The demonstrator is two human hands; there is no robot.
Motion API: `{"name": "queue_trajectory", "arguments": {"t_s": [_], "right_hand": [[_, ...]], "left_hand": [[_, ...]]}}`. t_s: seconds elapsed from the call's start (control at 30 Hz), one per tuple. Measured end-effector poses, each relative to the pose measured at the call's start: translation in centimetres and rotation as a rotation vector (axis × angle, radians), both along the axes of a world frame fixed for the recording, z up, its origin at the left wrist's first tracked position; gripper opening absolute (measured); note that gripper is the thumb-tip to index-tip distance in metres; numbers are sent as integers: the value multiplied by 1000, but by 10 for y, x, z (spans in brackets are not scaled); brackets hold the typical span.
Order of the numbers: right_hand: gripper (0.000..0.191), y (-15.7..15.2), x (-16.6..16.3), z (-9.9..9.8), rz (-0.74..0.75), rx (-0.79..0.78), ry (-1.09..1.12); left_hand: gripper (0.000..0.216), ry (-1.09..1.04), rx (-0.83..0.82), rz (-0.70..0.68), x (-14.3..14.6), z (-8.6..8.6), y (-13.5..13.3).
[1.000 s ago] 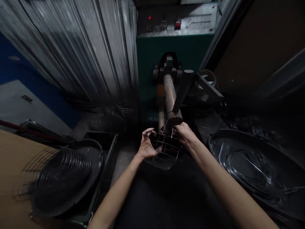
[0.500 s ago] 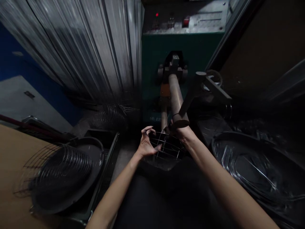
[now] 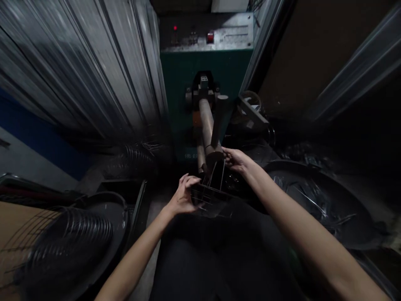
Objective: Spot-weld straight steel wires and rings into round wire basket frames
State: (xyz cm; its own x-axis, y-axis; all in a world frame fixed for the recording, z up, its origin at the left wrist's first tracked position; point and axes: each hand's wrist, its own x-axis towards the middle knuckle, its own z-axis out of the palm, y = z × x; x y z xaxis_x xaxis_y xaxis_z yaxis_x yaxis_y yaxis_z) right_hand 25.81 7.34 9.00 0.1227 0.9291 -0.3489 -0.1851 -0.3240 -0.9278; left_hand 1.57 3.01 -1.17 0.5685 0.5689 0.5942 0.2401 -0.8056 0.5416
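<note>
Just below the frame's centre, half-curled fingers of the left hand (image 3: 182, 196) hold a wire rack (image 3: 204, 195), likely light, stiff and best gripped by its rim, while the right hand (image 3: 238, 160), fingers bent, hovers by its upper end, grip unclear.

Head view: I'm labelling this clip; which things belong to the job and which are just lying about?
In the job, it seems:
wire grid, at the left hand
right hand, beside the metal bar
green machine
probably loose wires and stacked racks

Apparently just lying about:
tan board, lower left
white object above the control panel
</note>
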Motion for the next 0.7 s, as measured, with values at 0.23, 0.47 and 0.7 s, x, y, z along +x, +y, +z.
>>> {"name": "queue_trajectory", "arguments": {"t_s": [0.23,0.47,0.7], "right_hand": [[18,-126,-52,-46,99,396,-527],[23,-190,-32,-46,319,649,-952],[34,-182,40,13,313,630,-1053]], "left_hand": [[55,-50,-764,-65,10,45,-50],[40,-162,-898,35,44,69,-80],[39,80,-652,-94,10,110,-87]]}}
